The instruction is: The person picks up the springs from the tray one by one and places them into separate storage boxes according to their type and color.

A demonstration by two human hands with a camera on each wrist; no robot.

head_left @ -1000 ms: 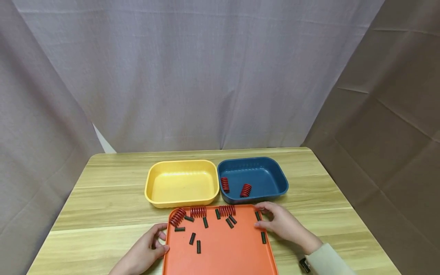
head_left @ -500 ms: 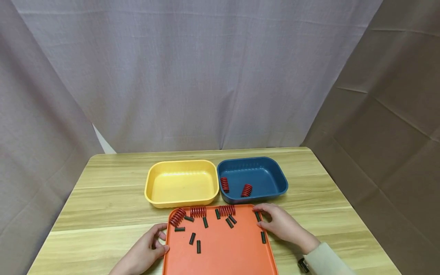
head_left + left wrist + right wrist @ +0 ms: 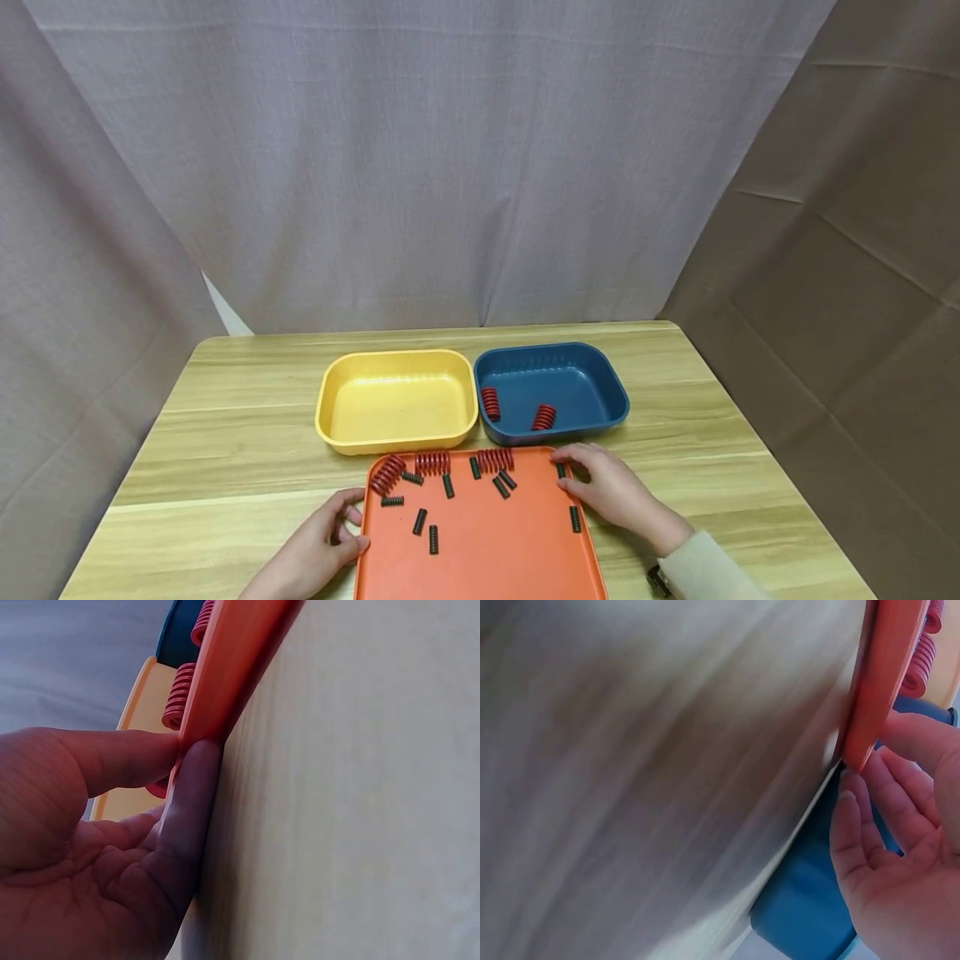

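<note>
An orange tray carries three large red coil springs, one of them a tilted spring in its far left corner, and several small dark springs. My left hand grips the tray's left rim between thumb and forefinger, which the left wrist view shows closely. At the far right corner, my right hand holds the tray's rim, with the thumb on the inner side and fingertips against the outside. A small dark spring lies right between its thumb and forefinger in the head view, partly hidden.
Beyond the tray stand a yellow bin and, to its right, a blue bin holding two red springs. Their near walls sit close to the tray's far rim. A grey curtain hangs behind the wooden table.
One red spring in the blue bin has rolled slightly to the right. My right hand has shifted a little leftward at the tray's corner; the left hand and tray look unchanged.
</note>
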